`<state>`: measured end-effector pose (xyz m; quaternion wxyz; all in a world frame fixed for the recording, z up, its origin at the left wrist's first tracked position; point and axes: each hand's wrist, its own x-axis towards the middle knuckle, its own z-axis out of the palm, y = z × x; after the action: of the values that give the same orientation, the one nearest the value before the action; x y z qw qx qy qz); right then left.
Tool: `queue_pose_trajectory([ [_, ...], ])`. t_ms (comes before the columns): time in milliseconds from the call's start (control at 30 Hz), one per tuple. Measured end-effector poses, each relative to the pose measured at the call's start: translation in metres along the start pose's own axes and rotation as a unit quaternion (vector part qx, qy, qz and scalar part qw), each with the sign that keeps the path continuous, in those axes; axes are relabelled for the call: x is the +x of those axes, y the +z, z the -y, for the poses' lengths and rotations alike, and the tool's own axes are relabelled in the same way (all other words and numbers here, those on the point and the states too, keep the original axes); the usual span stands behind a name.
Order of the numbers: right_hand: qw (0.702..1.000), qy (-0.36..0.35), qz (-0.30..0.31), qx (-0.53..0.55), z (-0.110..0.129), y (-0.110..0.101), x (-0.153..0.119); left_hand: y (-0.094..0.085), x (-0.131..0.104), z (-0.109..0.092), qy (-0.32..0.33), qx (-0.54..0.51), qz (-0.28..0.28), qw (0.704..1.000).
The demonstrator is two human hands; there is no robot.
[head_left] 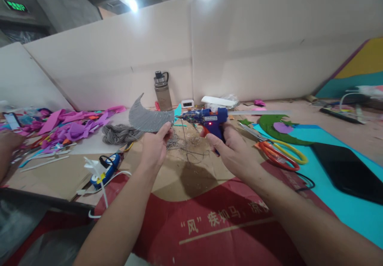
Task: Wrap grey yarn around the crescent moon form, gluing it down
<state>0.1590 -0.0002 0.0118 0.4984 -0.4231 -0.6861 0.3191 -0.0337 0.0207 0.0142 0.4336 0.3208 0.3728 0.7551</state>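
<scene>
the left hand [154, 152] is pinching a grey, yarn-covered crescent piece [146, 116] narrowly between thumb and fingers, above the brown cardboard surface [179, 182]. the right hand [231, 148] is wrapping around a dark-blue plastic glue gun [222, 114], a finger lying at its orange trigger; whether it is squeezing, i cannot tell. the nozzle is pointing at the crescent's turquoise end [178, 111]. the step seems to be gluing yarn, calling for a steady nozzle and fingertips staying clear. a translucent grey-brown, black-capped bottle [163, 94] is standing behind; its contents are not showing clearly.
</scene>
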Motion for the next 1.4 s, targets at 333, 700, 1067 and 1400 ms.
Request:
queue_pose_trajectory([
  [333,1.0,0.003,-0.001,-0.01,-0.0015,0.0009,0.0004,0.0008,-0.0013,0.0005,-0.001,-0.006,0.004,1.0],
  [700,0.999,-0.002,-0.009,-0.039,-0.0006,0.001,-0.0005,-0.001,-0.0004,0.003,0.012,0.002,0.017,1.0],
  [1067,0.999,-0.01,-0.003,-0.041,0.0011,0.0019,-0.0026,-0.0002,-0.0001,0.0021,0.02,0.009,0.01,1.0],
  [1400,0.999,-0.017,0.002,-0.039,0.0015,0.0015,-0.0039,-0.0023,0.0011,0.0027,0.012,0.016,0.002,1.0],
])
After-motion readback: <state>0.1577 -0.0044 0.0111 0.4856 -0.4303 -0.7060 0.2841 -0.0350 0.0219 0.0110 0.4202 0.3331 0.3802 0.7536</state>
